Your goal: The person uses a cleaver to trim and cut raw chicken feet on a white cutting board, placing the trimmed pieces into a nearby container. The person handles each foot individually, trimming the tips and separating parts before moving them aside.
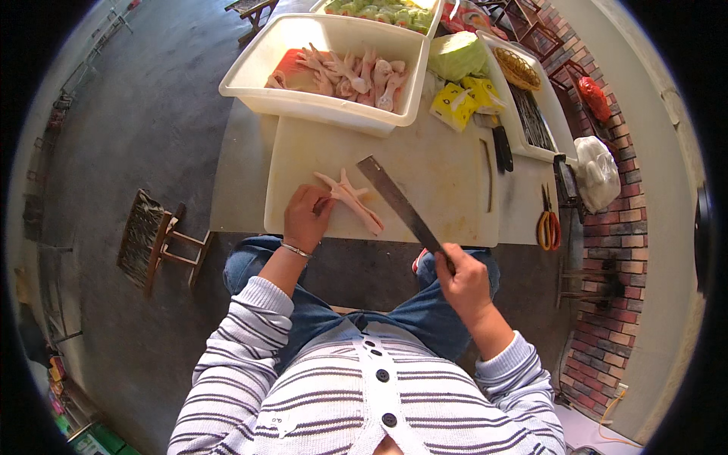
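A pale chicken foot lies on the white cutting board, its toes spread away from me and its leg end towards me. An open red slit shows along the leg near that end. My left hand rests at its toes, with thumb and fingers closed on their near side. In my right hand is a cleaver with a long dark blade, gripped by the handle. The blade slants up and left over the board, to the right of the foot and apart from it.
Beyond the board, a white tub holds several chicken feet. To the right are a cabbage, yellow tissue packs, a black-handled knife, a white tray with a wicker basket, and scissors. A stool stands left.
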`<control>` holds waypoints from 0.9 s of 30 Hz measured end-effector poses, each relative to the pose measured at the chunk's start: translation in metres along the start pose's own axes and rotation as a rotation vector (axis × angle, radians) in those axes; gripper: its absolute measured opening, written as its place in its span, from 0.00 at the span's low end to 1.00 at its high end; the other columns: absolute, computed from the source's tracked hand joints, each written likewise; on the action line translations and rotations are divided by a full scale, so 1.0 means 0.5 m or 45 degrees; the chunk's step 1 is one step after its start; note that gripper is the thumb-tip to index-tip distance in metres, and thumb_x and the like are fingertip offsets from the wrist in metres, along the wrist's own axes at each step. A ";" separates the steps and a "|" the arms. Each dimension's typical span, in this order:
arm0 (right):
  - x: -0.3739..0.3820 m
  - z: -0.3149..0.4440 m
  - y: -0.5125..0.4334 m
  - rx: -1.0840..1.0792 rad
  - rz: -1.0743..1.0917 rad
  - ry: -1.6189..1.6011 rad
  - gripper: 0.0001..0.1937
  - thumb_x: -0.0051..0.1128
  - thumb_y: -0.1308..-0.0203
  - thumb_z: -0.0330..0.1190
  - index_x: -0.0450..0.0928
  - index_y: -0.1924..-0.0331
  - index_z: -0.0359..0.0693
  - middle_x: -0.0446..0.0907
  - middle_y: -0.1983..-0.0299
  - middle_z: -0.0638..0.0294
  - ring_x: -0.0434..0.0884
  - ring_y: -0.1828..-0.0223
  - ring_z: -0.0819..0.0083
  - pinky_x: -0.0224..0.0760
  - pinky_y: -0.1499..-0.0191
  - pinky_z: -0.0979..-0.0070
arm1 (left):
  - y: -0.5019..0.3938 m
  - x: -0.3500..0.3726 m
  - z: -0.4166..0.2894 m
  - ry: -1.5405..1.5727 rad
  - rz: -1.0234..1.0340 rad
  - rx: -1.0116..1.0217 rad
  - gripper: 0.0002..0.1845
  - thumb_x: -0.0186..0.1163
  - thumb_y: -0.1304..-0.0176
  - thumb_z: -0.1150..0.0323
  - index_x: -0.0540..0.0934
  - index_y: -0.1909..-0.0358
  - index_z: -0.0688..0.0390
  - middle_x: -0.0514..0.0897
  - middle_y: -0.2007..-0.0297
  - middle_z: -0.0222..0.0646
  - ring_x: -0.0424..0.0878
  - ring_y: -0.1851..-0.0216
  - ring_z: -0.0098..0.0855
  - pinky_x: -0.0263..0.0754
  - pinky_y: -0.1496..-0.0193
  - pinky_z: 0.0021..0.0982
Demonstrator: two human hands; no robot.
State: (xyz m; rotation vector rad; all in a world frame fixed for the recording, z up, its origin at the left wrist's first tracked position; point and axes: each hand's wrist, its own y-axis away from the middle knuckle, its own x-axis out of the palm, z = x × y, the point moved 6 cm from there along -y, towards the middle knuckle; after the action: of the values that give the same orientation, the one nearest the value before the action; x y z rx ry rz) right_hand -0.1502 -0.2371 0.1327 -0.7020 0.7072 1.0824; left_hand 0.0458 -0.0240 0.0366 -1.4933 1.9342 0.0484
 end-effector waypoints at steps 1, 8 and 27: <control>0.010 -0.003 0.013 0.036 0.020 -0.073 0.07 0.59 0.39 0.30 0.79 0.59 0.39 0.82 0.71 0.51 0.83 0.71 0.55 0.77 0.69 0.66 | 0.004 0.000 0.000 -0.008 -0.011 0.022 0.09 0.70 0.49 0.76 0.80 0.67 0.59 0.79 0.69 0.36 0.81 0.71 0.34 0.76 0.68 0.29; 0.038 0.001 0.018 0.076 0.082 -0.132 0.06 0.58 0.39 0.31 0.79 0.61 0.39 0.80 0.76 0.52 0.82 0.75 0.56 0.75 0.72 0.66 | 0.008 0.003 0.008 0.035 -0.041 0.054 0.08 0.69 0.48 0.75 0.80 0.68 0.59 0.79 0.70 0.36 0.81 0.73 0.33 0.76 0.69 0.30; 0.064 0.022 0.009 0.009 0.278 0.242 0.08 0.54 0.36 0.35 0.72 0.64 0.40 0.80 0.78 0.50 0.81 0.77 0.50 0.75 0.76 0.58 | 0.010 0.003 0.003 -0.080 -0.032 0.123 0.08 0.69 0.50 0.75 0.82 0.67 0.57 0.80 0.70 0.35 0.79 0.71 0.35 0.75 0.68 0.31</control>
State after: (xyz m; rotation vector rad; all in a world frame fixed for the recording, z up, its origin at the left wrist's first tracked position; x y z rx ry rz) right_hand -0.1426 -0.2100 0.1130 -0.7400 0.9676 1.2214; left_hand 0.0418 -0.0229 0.0328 -1.4354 1.8413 -0.0092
